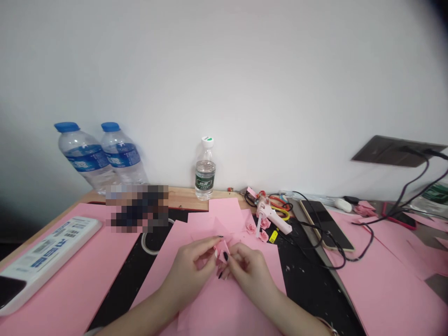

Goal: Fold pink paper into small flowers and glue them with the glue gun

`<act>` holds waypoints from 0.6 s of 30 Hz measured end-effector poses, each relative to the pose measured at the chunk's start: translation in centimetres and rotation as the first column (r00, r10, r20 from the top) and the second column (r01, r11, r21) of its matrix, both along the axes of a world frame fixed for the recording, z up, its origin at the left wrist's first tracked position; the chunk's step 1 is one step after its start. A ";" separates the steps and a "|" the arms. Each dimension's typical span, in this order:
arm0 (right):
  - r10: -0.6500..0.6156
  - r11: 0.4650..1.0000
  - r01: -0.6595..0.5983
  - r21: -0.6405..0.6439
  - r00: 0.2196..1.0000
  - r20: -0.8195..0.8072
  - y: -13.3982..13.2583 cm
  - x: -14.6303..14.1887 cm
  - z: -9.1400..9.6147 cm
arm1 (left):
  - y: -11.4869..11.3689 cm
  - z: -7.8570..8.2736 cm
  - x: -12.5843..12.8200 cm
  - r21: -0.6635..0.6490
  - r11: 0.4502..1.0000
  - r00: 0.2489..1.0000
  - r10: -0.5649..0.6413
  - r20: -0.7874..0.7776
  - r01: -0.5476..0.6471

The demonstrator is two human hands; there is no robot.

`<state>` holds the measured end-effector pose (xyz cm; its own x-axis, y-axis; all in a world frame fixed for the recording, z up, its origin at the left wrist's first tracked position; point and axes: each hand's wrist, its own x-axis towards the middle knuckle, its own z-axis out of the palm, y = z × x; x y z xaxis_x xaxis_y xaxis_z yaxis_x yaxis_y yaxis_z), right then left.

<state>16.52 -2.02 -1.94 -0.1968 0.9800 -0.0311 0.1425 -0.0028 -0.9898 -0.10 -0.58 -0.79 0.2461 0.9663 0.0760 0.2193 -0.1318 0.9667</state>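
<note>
— What covers the black-topped wooden table (308, 280)?
— Large flat pink paper sheets (70, 289). Over the middle one, the left hand (191, 268) and the right hand (250, 270) both pinch a small folded pink paper piece (221, 247).
— Finished?
— It looks only half-shaped. Beside the white plastic glue gun (271, 215), three tiny pink paper roses (251, 228) lie complete.

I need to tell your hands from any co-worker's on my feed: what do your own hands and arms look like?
Both forearms are bare, with no sleeves in view. The left hand and right hand wear no gloves and no rings that I can see. The long nails are painted black. A thin bracelet circles the right wrist.
</note>
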 end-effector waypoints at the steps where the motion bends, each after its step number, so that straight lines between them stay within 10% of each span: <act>1: 0.000 1.000 0.000 -0.003 1.000 -0.001 0.0 0.0 0.0 | 0.0 0.0 0.0 0.002 1.000 1.000 -0.004 -0.002 0.004; 18: -0.006 0.999 0.005 -0.040 1.000 -0.027 -0.1 -0.1 -0.1 | 0.2 -0.2 0.0 -0.038 0.998 0.998 0.042 -0.036 -0.043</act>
